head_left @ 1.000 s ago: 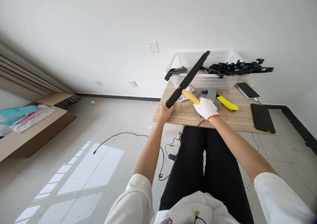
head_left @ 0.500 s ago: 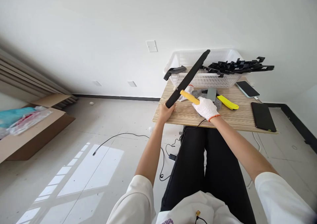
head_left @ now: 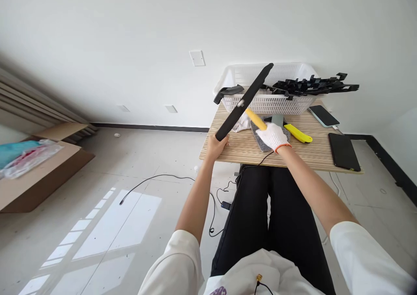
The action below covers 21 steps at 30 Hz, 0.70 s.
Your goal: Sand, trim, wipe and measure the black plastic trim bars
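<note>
My bare left hand [head_left: 216, 146] grips the near end of a long black plastic strip [head_left: 245, 100], held slanted up toward the white basket [head_left: 260, 105]. My right hand [head_left: 273, 136], in a white knit glove, holds a yellow-handled tool [head_left: 256, 119] whose tip touches the strip about halfway along. Both hands hover over the near left part of a small wooden table [head_left: 302, 154]. A grey felt pad [head_left: 262, 140] lies under my right hand.
Black plastic parts [head_left: 309, 86] are piled across the basket. A second yellow tool [head_left: 297, 133], a dark tablet [head_left: 342, 151] and a phone [head_left: 323, 114] lie on the table's right side. A white glove [head_left: 241, 124] lies by the basket. Cables trail on the floor; a cardboard box [head_left: 39, 173] stands at left.
My right hand and the yellow tool have slid up along the strip, toward the basket. The left hand keeps its grip; the view shifted slightly.
</note>
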Each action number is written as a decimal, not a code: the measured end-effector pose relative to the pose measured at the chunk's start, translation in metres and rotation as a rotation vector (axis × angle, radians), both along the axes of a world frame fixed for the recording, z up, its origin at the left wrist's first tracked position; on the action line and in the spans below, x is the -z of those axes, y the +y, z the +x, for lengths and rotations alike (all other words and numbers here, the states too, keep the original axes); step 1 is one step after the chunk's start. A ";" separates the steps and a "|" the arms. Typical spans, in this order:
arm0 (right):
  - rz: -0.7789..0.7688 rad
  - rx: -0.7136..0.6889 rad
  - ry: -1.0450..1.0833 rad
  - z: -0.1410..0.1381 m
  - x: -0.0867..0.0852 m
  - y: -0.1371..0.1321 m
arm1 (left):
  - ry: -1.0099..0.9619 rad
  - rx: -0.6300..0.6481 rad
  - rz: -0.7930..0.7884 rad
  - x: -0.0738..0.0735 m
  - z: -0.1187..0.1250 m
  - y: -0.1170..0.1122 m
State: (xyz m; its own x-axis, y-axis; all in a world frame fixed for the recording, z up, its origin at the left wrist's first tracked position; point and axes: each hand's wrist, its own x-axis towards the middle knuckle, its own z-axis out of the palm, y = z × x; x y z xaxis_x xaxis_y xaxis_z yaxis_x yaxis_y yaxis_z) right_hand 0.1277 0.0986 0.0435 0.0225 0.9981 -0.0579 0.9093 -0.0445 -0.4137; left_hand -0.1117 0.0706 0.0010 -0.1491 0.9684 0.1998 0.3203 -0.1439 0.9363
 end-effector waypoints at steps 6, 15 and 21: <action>-0.018 -0.006 0.031 0.009 -0.004 0.014 | -0.001 -0.003 0.000 -0.001 0.000 -0.001; 0.031 0.085 0.075 0.015 -0.012 0.036 | -0.002 -0.010 -0.016 0.000 0.000 0.001; 0.034 0.136 0.075 0.020 -0.025 0.049 | -0.008 0.004 -0.017 0.001 -0.001 0.000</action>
